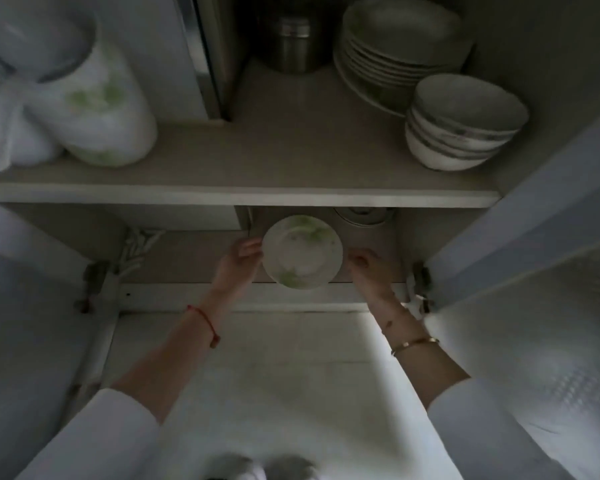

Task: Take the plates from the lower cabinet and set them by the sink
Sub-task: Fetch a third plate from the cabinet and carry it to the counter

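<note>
**Q:** Progress?

**A:** Early, by my reading. I log one plate low in the cabinet's bottom bay, at the front, just above the sill. It is too dim to tell whether it is a single plate or the top of a stack. The left hand pinches its left rim. The right hand sits just beside the right rim with fingers curled, and I cannot tell whether it touches. The hands are apart with the plate between them. The sink is not in view, so I count nothing as delivered; the lift-out, the carry and the set-down are all left.

**Q:** Clearance?

**A:** The shelf edge directly above the plate is the tight spot, so I judge the way out is toward me, not upward. A pot stands near the far rim. The right door and the left door are swung wide. A hinge lies close to the right wrist, a possible snag. The floor before the sill gives open room.
</note>
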The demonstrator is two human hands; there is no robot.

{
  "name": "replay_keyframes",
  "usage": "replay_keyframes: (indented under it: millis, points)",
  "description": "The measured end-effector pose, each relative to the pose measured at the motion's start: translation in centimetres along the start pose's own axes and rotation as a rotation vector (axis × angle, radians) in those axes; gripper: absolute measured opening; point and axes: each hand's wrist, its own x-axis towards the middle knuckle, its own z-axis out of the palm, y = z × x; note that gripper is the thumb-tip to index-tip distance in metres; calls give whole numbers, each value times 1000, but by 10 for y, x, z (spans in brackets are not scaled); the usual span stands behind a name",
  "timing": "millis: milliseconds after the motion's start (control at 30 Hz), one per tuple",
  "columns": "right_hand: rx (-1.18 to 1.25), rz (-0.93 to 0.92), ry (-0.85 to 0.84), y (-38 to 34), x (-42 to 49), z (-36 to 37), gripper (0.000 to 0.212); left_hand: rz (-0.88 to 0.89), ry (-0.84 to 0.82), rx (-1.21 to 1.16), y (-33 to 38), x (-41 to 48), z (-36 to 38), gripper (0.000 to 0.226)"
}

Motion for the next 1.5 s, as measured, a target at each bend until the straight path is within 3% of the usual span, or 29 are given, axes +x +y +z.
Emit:
replay_keyframes:
  millis: [367,500,733,833,933,1133,1500]
  points:
    - [-180,-62,70,71,82,48,26,3,56,75,-73,94,41,43]
    - [-139,-34,53,76,94,58,24,79,40,189,-72,101,43,68]
    - [-26,34,128,81,102,65,25,30,60,159,-72,106,45,66]
    - [19,47,125,80,103,66,26,-20,74,50,-78,108,45,41]
    - [109,48,179,76,98,66,18,-41,118,-63,-81,106,45,36]
    - [186,46,180,66,59,52,19,-46,102,-144,-75,78,30,28]
    - [204,252,98,-5,-96,-42,17,-182,55,-109,12,-92,-15,38]
